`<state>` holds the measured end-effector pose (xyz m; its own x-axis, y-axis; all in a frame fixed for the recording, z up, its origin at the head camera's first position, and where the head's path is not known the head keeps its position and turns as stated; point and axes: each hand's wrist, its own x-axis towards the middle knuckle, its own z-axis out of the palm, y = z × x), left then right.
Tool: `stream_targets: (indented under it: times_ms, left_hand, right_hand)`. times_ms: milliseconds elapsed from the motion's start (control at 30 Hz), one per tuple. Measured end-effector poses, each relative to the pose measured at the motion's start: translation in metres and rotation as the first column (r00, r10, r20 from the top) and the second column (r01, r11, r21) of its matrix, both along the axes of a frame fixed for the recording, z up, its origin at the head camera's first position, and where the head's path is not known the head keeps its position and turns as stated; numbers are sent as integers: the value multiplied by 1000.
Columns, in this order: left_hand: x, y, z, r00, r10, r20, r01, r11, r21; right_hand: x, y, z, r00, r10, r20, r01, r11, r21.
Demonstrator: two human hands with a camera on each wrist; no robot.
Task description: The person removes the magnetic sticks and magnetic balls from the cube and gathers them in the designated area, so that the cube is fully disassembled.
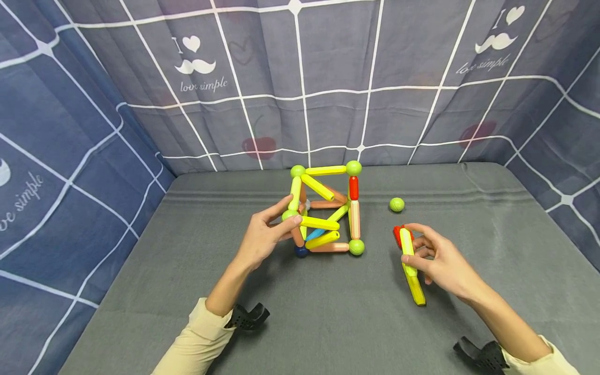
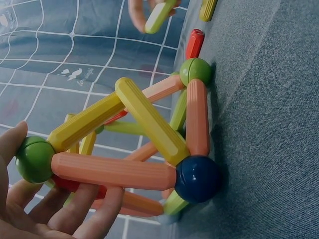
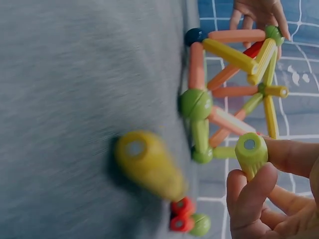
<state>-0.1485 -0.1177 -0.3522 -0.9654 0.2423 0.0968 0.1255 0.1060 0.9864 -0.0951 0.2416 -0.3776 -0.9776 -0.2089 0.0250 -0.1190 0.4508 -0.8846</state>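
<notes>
A box-like frame of magnetic rods and balls (image 1: 330,248) stands on the grey cloth, with yellow, salmon, red and blue rods. My left hand (image 1: 262,237) grips its near upper-left corner, thumb and fingers about a green ball (image 2: 35,159). Below that corner a salmon rod (image 2: 114,171) runs down to a dark blue ball (image 2: 198,179). Two yellow rods (image 2: 149,122) meet end to end on the near side. To the right of the frame, my right hand (image 1: 440,265) pinches a light yellow-green rod (image 3: 250,149) between thumb and fingers, above the cloth.
Under the right hand lies a yellow rod (image 1: 417,292), with red rods (image 1: 397,237) just beyond it. A loose green ball (image 1: 397,204) sits farther back. Dark grid-patterned curtains (image 1: 337,120) bound the back and sides.
</notes>
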Motion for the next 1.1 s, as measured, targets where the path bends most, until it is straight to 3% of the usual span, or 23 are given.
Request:
stream_targets:
  times_ms: [367,567,1100]
  left_hand:
    - [0,0,0,1000,7,2,-7,1000,-1]
    - [0,1,0,1000,2,0,-2,1000,-3]
    - [-2,1,-3,1000,3,-6,-3,1000,-15]
  right_hand:
    - [11,29,-20,996,69,48,-73,995,72]
    - [12,32,-26,995,65,75,-71,994,80]
    - [11,31,-28,990,91,106,-103,988,114]
